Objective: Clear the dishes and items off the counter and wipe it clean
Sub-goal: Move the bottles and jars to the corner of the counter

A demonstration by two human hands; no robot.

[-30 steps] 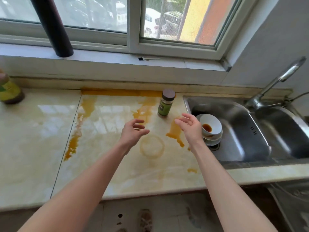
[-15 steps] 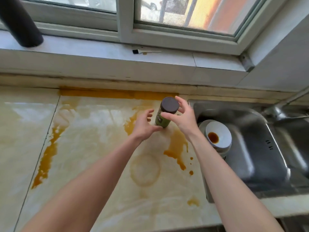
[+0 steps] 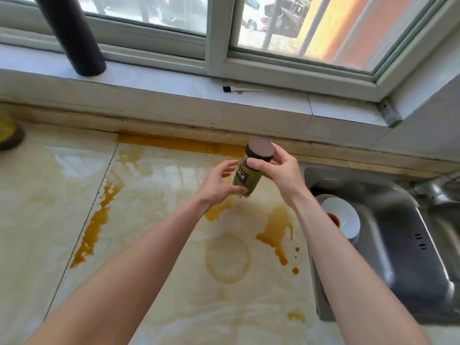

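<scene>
A small green-labelled jar (image 3: pixel 245 176) with a dark brown lid is lifted off the pale marble counter (image 3: pixel 154 282) and tilted. My right hand (image 3: pixel 281 174) grips it round the lid with thumb and fingers. My left hand (image 3: pixel 219 185) is at the jar's lower part, thumb under its base and fingers curled beside it. Orange-brown spills (image 3: pixel 276 227) and a ring stain (image 3: pixel 226 257) cover the counter. White bowls (image 3: pixel 344 217) with brown sauce sit stacked in the steel sink (image 3: pixel 408 265).
A dark pipe (image 3: pixel 74 36) stands on the window sill at the back left. A small dark-tipped brush (image 3: pixel 239 90) lies on the sill. A yellow-labelled bottle (image 3: pixel 8 135) is at the far left edge. The tap's base (image 3: pixel 433 190) is at the right.
Both hands reached forward from above the counter to the jar. The right hand took hold of the lid, the left closed under the base, and the jar came up off the counter, tilted.
</scene>
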